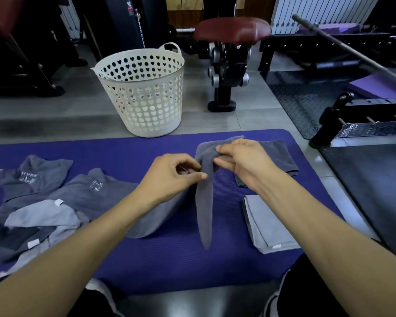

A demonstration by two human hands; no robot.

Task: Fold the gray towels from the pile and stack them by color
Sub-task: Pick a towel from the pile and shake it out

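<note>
A mid-gray towel [205, 202] hangs bunched above the purple mat [174, 261]. My left hand [172, 177] pinches its upper edge, and my right hand [240, 161] pinches the same edge a little further right. Its lower end trails down onto the mat. A folded dark gray towel [281, 156] lies behind my right hand. Near my right forearm a folded light gray towel [264, 225] lies flat. At the left a loose pile of gray towels [44, 209] in several shades is spread over the mat.
A white plastic basket [144, 92] with heart-shaped holes stands on the floor beyond the mat. Gym machines, a red padded seat [232, 29] and a barbell [343, 45] fill the background. Black rubber flooring [375, 186] lies to the right.
</note>
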